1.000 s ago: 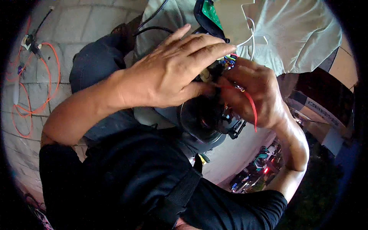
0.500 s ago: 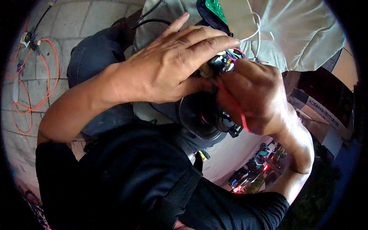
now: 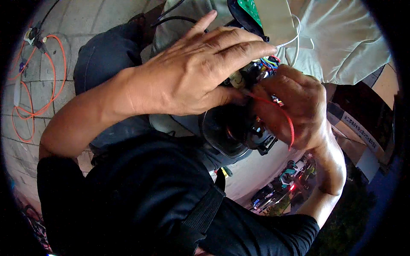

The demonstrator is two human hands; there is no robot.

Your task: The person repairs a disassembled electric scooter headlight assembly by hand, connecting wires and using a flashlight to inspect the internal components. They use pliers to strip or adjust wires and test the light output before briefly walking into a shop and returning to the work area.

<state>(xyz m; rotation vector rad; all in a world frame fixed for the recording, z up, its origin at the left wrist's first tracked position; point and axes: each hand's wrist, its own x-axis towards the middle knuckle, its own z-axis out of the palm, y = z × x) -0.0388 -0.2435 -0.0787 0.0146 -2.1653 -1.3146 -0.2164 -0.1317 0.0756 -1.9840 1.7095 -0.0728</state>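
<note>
My left hand [image 3: 192, 72] spans the top of a black device [image 3: 226, 132], its little finger raised. Its thumb and bent fingers close around the part with exposed metal fittings. My right hand [image 3: 294, 111] is curled into a closed pinch against the device's right side, its fingertips meeting my left thumb. From that meeting point a thin red wire [image 3: 287, 114] arcs across the right hand and hangs with a free end. A bundle of coloured wires [image 3: 269, 64] sticks out between the two hands. The fingertips themselves are mostly hidden.
A grey-green cloth [image 3: 337, 42] spreads at the far right, with a beige panel [image 3: 277, 23], a green circuit board [image 3: 250, 10] and a white cable [image 3: 297, 40] by it. An orange cord [image 3: 53, 81] lies coiled on the paving at left. Parked scooters [image 3: 284, 179] stand lower right.
Both hands and the device have shifted slightly right in the picture. The right hand has turned a little, and the red wire now bows out more to the right.
</note>
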